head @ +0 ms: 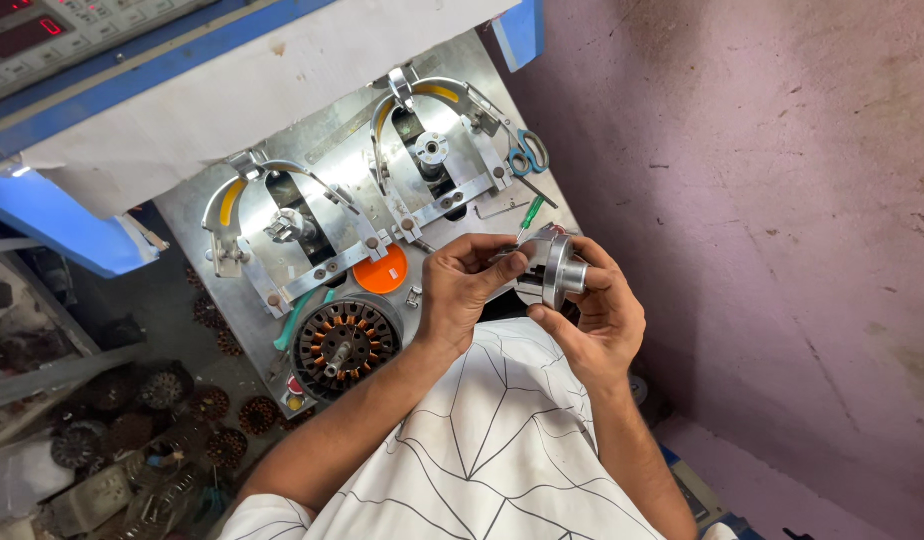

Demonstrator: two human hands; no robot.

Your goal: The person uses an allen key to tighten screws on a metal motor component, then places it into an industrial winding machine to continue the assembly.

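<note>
Metal spool (557, 270) is sitting pinched between both hands, left hand (464, 290) fingers curled on its near rim, right hand (592, 315) cupping behind, hanging just past the steel winding table (197, 215) edge, pink wall (762, 200) beside.

White shirt (482, 460) with thin dark lines

We hold a silver round metal part (557, 270) w/ both hands: left hand (462, 290) pinching its near side, right hand (597, 310) cupping it from below. Wound stator (344, 345), orange disc (382, 272) & scissors (527, 152) lie on the metal surface (182, 215).
</note>
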